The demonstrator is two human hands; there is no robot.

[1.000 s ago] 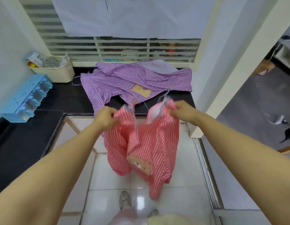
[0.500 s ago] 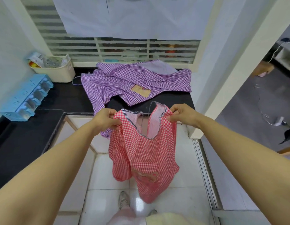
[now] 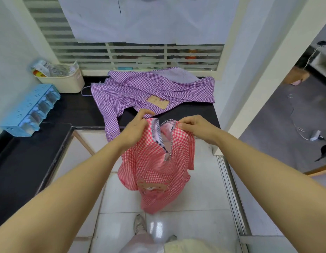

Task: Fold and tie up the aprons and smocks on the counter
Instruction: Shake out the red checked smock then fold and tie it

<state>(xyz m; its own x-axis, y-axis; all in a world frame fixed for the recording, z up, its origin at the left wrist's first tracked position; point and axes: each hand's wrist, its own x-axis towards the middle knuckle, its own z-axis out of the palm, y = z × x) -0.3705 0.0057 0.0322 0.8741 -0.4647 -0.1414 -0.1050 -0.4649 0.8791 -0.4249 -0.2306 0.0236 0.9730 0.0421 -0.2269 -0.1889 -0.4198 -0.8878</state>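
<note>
A red-and-white checked smock (image 3: 154, 172) with a bear patch hangs in the air in front of the black counter (image 3: 74, 110), over the tiled floor. My left hand (image 3: 135, 126) pinches its neckline on the left side. My right hand (image 3: 195, 126) pinches the neckline on the right. The two hands are close together, so the striped collar edge folds inward between them. A purple checked smock (image 3: 140, 92) lies spread and crumpled on the counter behind, one sleeve hanging over the front edge.
A cream basket (image 3: 64, 79) of small items stands at the counter's back left. A blue spice rack (image 3: 30, 110) sits along the left wall. A barred window (image 3: 140, 55) backs the counter. A white pillar (image 3: 253, 88) stands to the right, with my shoe (image 3: 139, 224) on the floor below.
My hands have come closer together, narrowing the neckline. The red smock has turned so the bear patch faces me and hangs lower.
</note>
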